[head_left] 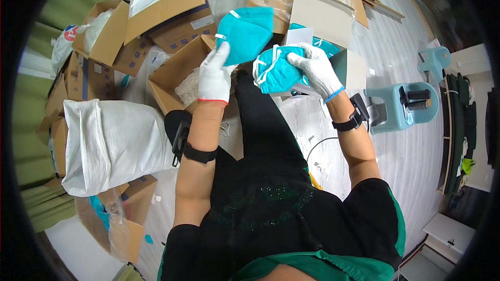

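Both my hands wear white knit gloves and are raised in front of me. My left hand [215, 74] pinches the lower left edge of a flat teal face mask [246, 34], its thumb up along the side. Held by my right hand [314, 67] is a second teal face mask [278, 75], with white straps looped over its left side; I cannot tell whether it is one mask or a few together. The two masks are close to each other. Behind my right hand stands an open white-grey box [320, 15] with more teal masks [325, 47] in it.
An open brown carton [166, 75] with pale material inside sits beyond my left forearm. A large white sack [117, 145] is at the left, near another carton [136, 229] with teal pieces. Stacked cartons [182, 18] fill the back left. A light-blue stool [388, 106] stands at the right.
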